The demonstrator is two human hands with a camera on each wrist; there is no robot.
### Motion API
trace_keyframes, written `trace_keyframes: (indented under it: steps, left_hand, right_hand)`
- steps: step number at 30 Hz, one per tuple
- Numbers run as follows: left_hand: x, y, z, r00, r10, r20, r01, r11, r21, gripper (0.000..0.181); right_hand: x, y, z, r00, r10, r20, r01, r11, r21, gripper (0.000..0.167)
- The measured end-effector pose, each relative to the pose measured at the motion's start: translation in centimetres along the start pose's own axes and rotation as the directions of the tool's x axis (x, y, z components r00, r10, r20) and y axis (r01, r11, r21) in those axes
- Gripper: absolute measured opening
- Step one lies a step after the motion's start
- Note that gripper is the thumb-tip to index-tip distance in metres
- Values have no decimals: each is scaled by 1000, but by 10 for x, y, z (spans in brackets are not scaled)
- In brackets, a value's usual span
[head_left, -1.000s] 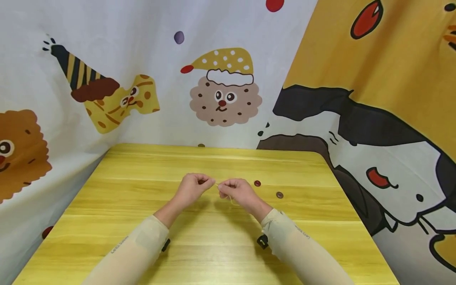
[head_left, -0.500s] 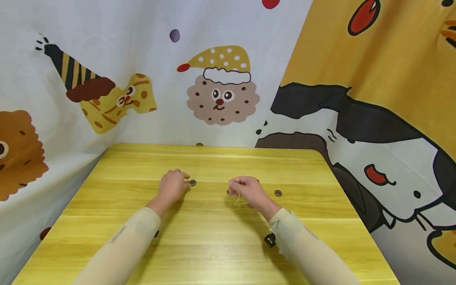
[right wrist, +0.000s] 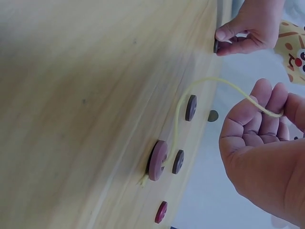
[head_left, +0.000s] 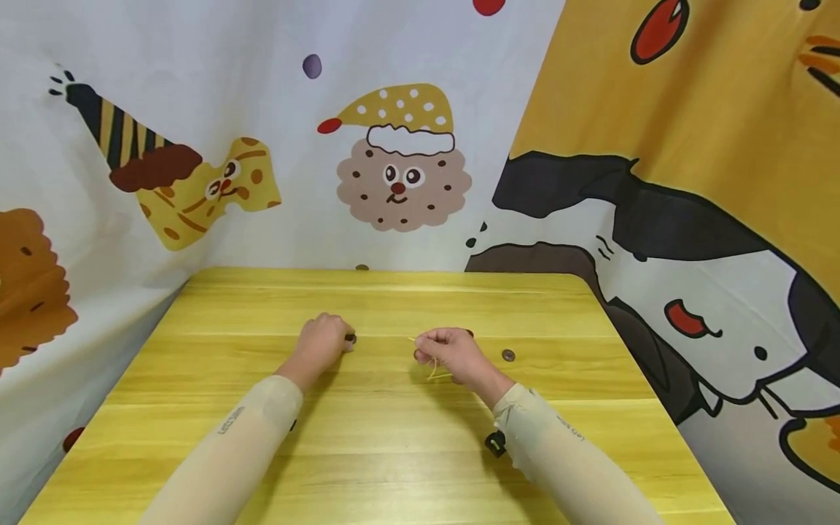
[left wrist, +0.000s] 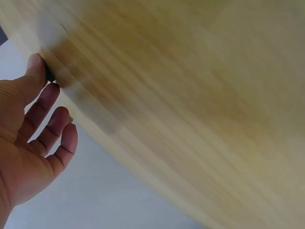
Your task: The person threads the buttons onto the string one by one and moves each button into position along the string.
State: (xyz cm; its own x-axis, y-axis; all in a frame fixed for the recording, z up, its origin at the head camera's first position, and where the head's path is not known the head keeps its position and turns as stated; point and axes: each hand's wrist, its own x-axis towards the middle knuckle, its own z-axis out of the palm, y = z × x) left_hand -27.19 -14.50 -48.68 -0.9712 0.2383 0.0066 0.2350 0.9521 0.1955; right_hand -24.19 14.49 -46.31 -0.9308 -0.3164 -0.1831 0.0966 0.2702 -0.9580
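Pinching a dark brown, round button [head_left: 351, 338] between thumb and finger, your left hand [head_left: 321, 341] is low over the yellow, wood-grained surface [head_left: 394, 452]; whether the button touches the wood is hard to tell. Your right hand [head_left: 456, 351] grasps a thin yellow cord [right wrist: 209, 78] between thumb and fingers, a short tip poking out leftward, towards that button. The next move seems to turn on this gap: the button lies to the left of the cord's tip, near but apart, and about as far forward from you. Being round, the button offers no long axis to match; its holes, and the way they face, do not show clearly. From your right hand the cord curves down to a larger mauve, round button [right wrist: 158, 161] and passes through it, a short end showing beside its rim. Near that one, two dark, round buttons [right wrist: 191, 108] and a small dark red button [right wrist: 161, 212] lie on the surface; your right hand is the nearer to them.
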Motion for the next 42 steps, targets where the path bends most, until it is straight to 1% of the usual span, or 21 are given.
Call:
trace_keyframes:
  steps: [2,4,7,10,12,15,20,21,23,24,25,26,27,28,30,34,35,37,38,39,42]
  left_hand:
    - [0,1,2,1000,31,-6,-30,998,51,14]
    - [0,3,4,996,86,-9,-84,987,138,12]
    - [-3,4,9,979,205,-9,-194,936,295,10]
    - [-6,5,12,951,308,-13,-276,869,410,17]
    - [-8,4,12,942,335,-20,-293,851,436,17]
    - [-9,2,15,943,331,-34,-285,857,430,18]
    - [-8,-6,17,960,276,-45,-240,897,372,19]
    - [-8,-7,17,968,245,-54,-214,919,332,18]
    - [-8,-8,15,985,146,-90,-126,972,197,10]
    - [-8,-8,13,991,76,-111,-66,994,86,9]
    - [-8,-7,10,991,-1,-130,-7,998,-55,11]
    - [-8,-6,8,986,-72,-151,42,980,-194,15]
    - [-10,-3,5,976,-141,-164,81,941,-328,19]
    - [-11,1,1,966,-193,-171,99,890,-445,24]
    - [-16,9,-6,953,-256,-162,101,772,-628,27]
    - [-26,33,-16,942,-306,-139,62,565,-823,27]
    - [-28,39,-17,939,-315,-140,51,527,-848,26]
    - [-31,52,-20,931,-333,-147,35,483,-875,24]
    - [-32,57,-20,928,-340,-154,26,470,-882,23]
    - [-32,61,-21,925,-343,-162,16,461,-887,22]
    - [-32,70,-18,922,-343,-177,-1,455,-891,20]
  right_hand:
    - [0,-1,1,1000,2,4,-1,1000,-5,29]
    - [1,-1,2,1000,1,14,-1,1000,-9,33]
    - [1,0,4,1000,5,23,-5,1000,-4,35]
    - [0,0,5,1000,-3,24,3,1000,-3,33]
    - [-1,1,6,999,-7,32,7,1000,3,29]
    - [-3,1,7,999,-16,49,15,1000,8,25]
    - [-5,1,9,998,-30,50,30,1000,6,28]
    - [-5,1,9,998,-32,46,32,999,1,30]
    - [-5,0,10,999,-32,36,32,999,-5,32]
    - [-4,0,10,999,-34,29,34,999,-7,33]
    - [-4,-1,11,999,-37,22,37,999,-10,32]
    - [-3,-1,12,999,-36,12,37,999,-12,31]
    - [-3,-2,13,999,-34,5,34,999,-9,31]
    - [-3,-3,14,999,-32,-8,32,999,-6,30]
    - [-3,-4,16,999,-30,-27,30,999,9,31]
    - [-3,-10,23,997,4,-82,1,999,55,34]
    - [-3,-12,25,996,15,-93,-8,998,70,33]
    - [-2,-17,29,992,36,-120,-26,996,85,32]
    - [-2,-19,31,990,44,-131,-32,995,92,32]
    - [-1,-21,33,989,49,-140,-36,995,94,34]
    - [0,-22,38,986,55,-160,-40,994,97,36]
